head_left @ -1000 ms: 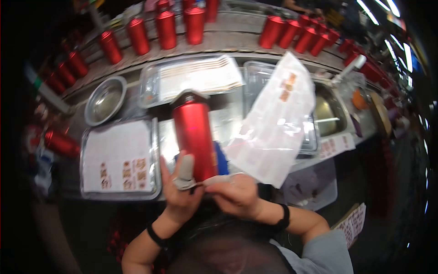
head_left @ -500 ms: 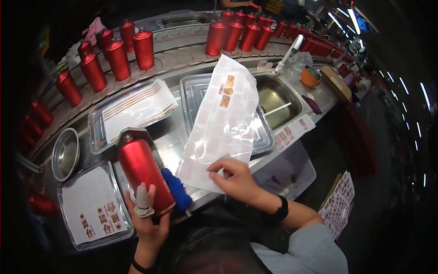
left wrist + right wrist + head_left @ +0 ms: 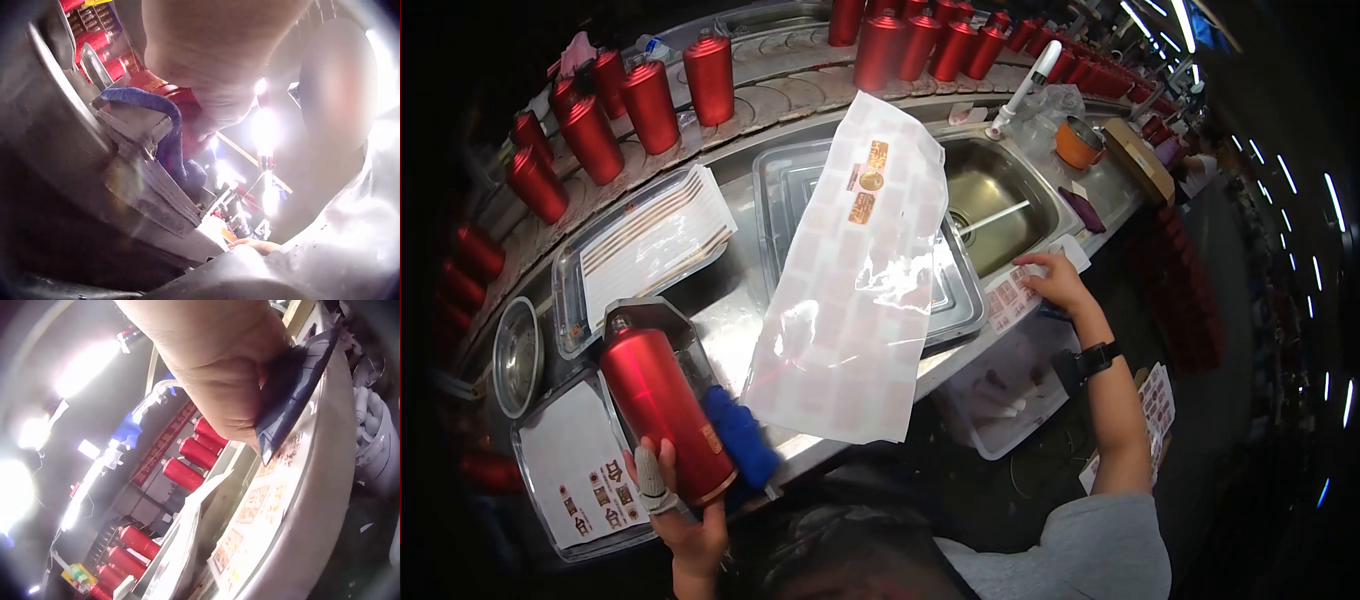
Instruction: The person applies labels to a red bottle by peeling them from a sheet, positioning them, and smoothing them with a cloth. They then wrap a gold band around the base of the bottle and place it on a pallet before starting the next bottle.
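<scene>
A red bottle (image 3: 662, 400) with a metal neck leans in a grey angular cradle (image 3: 690, 345) at the counter's left. My left hand (image 3: 685, 520) rests against the bottle's base, fingers extended along its side, one of them wearing a pale finger cot (image 3: 652, 480). A blue cloth (image 3: 742, 435) lies beside the bottle. At the counter's right edge, my right hand (image 3: 1058, 283) reaches over a strip of printed stickers (image 3: 1008, 300), index finger and thumb at its surface. In the right wrist view the fingertips are hidden behind a dark blue flat thing (image 3: 300, 387), above the strip (image 3: 253, 506).
A large glossy sticker sheet (image 3: 840, 350) overhangs the counter edge and covers part of a clear tray (image 3: 785, 180). Trays of paper (image 3: 655, 235) and stickers (image 3: 570, 450), a metal bowl (image 3: 518, 355) and a sink (image 3: 990, 185) stand around. Red bottles (image 3: 705, 80) line the conveyor behind.
My right hand has left the bottle's base, passed the large sheet and reached the sticker strip at the right. My left hand stays at the bottle. The head view has swung right.
</scene>
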The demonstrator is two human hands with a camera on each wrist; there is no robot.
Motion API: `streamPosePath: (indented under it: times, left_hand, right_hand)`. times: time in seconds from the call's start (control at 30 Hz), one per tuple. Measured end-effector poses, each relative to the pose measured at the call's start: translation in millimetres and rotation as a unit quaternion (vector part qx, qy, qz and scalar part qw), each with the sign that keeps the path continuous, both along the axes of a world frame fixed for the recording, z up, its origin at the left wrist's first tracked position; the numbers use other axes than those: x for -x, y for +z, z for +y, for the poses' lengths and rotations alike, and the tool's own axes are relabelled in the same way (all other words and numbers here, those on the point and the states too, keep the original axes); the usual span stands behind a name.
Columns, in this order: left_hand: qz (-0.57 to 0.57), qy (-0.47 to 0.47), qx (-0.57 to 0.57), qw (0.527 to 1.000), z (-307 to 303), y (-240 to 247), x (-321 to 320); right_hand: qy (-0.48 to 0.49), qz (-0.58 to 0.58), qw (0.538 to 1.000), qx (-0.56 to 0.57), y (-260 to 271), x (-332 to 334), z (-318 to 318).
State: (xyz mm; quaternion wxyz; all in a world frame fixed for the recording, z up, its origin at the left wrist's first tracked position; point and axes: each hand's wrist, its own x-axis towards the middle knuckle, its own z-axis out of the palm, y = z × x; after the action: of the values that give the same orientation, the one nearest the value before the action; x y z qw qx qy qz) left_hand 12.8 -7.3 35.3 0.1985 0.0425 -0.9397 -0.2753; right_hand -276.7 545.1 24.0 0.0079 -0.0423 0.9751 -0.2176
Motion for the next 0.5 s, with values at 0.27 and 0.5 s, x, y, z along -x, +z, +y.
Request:
streamPosePath:
  times: [0.27, 0.5]
  left_hand:
    - [0.006, 0.024, 0.014, 1.0, 6.5, 2.3, 0.6]
    - [-0.002, 0.034, 0.032, 0.999, 7.4, 4.6, -0.1]
  right_hand:
    - [0.017, -0.17, 0.971, 0.169, 8.4, 37.5, 7.8]
    - [0.016, -0.055, 0.996, 0.062, 4.8, 85.4, -11.5]
